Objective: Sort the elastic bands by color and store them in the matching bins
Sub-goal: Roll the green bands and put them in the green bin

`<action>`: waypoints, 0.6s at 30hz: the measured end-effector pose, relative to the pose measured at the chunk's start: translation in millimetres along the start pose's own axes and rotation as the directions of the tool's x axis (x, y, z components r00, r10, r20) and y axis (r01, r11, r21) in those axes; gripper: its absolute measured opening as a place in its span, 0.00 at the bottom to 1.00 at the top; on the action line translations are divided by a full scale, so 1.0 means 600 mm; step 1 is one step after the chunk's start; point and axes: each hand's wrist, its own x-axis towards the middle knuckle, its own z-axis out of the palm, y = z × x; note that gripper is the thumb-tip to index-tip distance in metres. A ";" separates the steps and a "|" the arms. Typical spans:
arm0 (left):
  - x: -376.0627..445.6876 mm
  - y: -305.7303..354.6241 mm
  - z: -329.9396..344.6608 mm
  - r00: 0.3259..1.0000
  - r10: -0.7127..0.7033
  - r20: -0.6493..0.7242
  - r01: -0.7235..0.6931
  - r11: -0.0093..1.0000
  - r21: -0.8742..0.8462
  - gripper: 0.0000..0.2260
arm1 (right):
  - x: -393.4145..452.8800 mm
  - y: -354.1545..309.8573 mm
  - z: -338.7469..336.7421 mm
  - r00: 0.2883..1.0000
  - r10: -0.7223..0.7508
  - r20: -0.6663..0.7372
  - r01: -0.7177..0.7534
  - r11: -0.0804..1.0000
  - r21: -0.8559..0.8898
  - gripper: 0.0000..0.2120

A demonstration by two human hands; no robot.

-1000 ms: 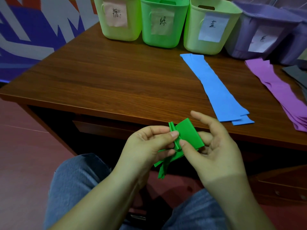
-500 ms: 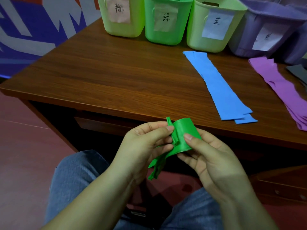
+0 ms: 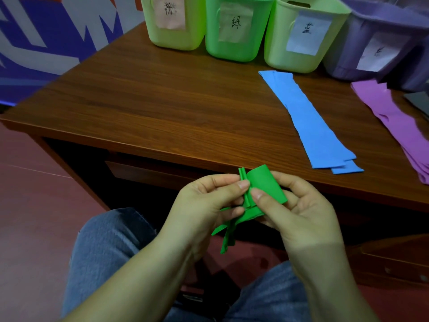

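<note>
Left hand (image 3: 206,203) and right hand (image 3: 299,210) both pinching one rolled flat green elastic band (image 3: 264,189) before brown wooden desk (image 3: 162,108); four labelled plastic bins (image 3: 234,31) standing behind.

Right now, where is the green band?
Head view, lower centre: the green band is pinched between the left hand and right hand, just off the table front edge.

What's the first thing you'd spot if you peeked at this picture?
Probably the bright green band, folded up and pinched between the left hand and right hand just in front of the desk edge. Next, the long blue bands lying flat on the wooden desk, below a row of labelled bins at the back.
</note>
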 end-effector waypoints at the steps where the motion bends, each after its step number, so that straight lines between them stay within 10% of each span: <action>1: 0.001 0.000 -0.001 1.000 -0.005 -0.001 0.005 1.000 0.001 0.12 | 0.000 0.001 0.000 1.000 -0.005 -0.003 0.005 1.000 -0.008 0.14; 18: 0.001 0.010 0.007 0.999 -0.014 0.033 0.016 0.998 -0.066 0.02 | 0.008 0.008 -0.003 0.995 -0.094 -0.044 0.093 0.995 -0.021 0.10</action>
